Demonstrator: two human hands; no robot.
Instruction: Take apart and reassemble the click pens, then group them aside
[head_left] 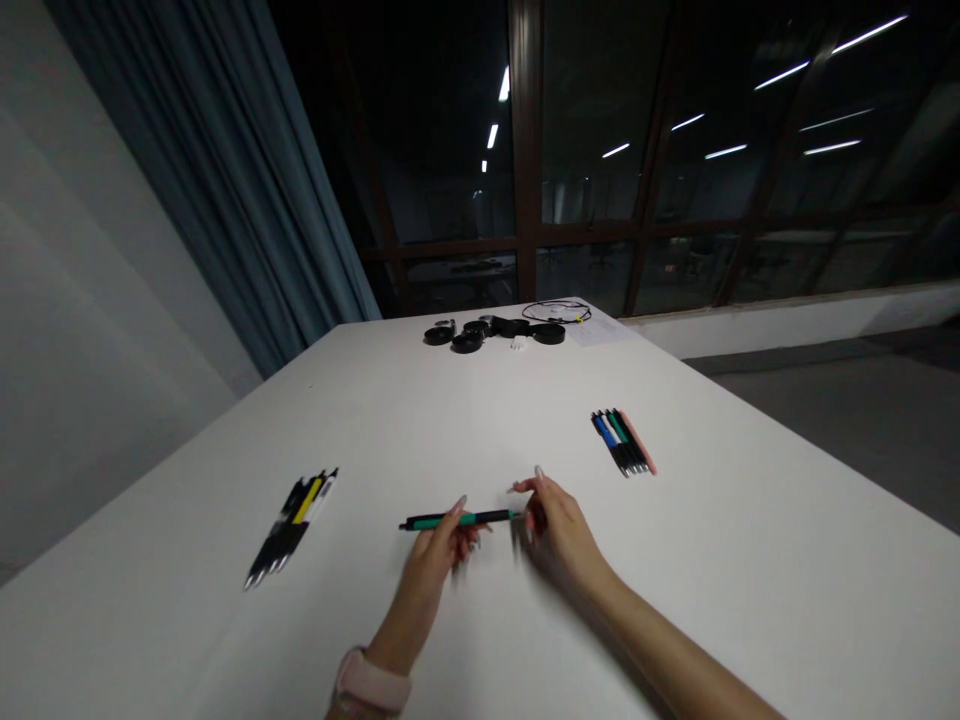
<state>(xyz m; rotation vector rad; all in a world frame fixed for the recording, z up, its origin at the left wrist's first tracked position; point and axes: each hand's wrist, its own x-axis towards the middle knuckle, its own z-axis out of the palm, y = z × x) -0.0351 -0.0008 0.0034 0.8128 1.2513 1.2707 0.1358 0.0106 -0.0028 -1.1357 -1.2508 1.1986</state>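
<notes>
A pink wristband (373, 682) circles the left wrist, closest to the viewer. Just beyond it, the left hand (439, 548) has its fingers (454, 510) closed on a green and black pen (466, 519), held crosswise above the worktop (450, 420), between the hands. The right hand (562, 530) is at the pen's pointed end, fingers loosely curled and partly parted; blur makes it hard to say whether they touch the tip. Off to the left, well apart, lies a slanted row of pens (289, 530), mostly black, with yellow and white among them. Somewhat farther off on the right, a second row (621, 443) lies side by side, showing blue, white, green and pink. At the far end sit black rolls (467, 343), a small white object (519, 343), a looped cable (574, 322) and pale paper (611, 332). A blue curtain (225, 150) hangs behind on the left, beside dark windows (592, 120) reflecting strip lights.
</notes>
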